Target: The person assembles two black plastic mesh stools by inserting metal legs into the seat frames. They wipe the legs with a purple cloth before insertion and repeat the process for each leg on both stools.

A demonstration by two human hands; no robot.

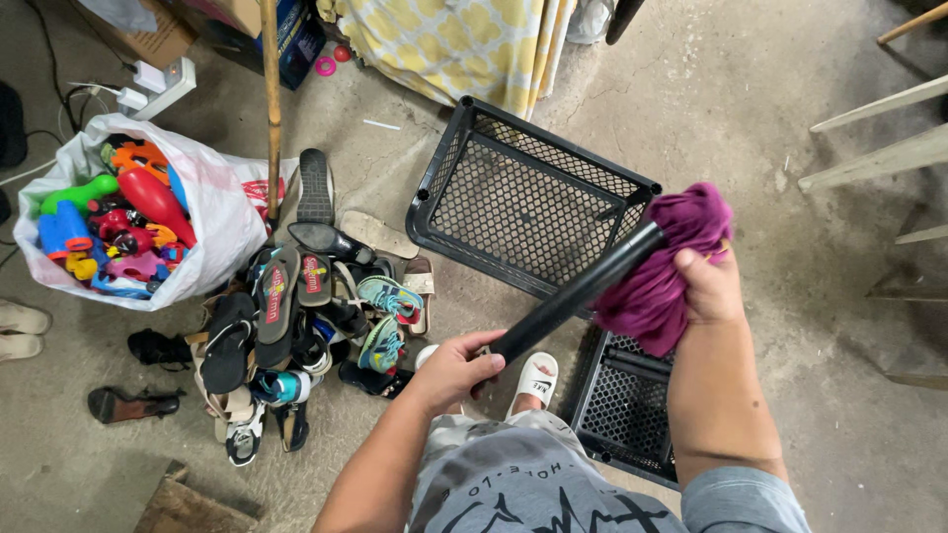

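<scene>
My left hand (456, 367) grips the lower end of a black tube (578, 293) that slants up to the right. My right hand (708, 286) presses a magenta cloth (664, 259) around the tube's upper end. Both hands hover above black mesh shelf panels: one panel (523, 197) lies flat on the concrete floor ahead, another (624, 405) sits under my right forearm. My foot in a white slide sandal (534, 380) shows between my arms.
A heap of shoes and sandals (296, 316) lies to the left. A white plastic bag of colourful toys (128, 217) sits further left. A wooden stick (272, 99) stands upright nearby. A yellow patterned cloth (464, 44) hangs ahead; wooden slats (879, 148) at right.
</scene>
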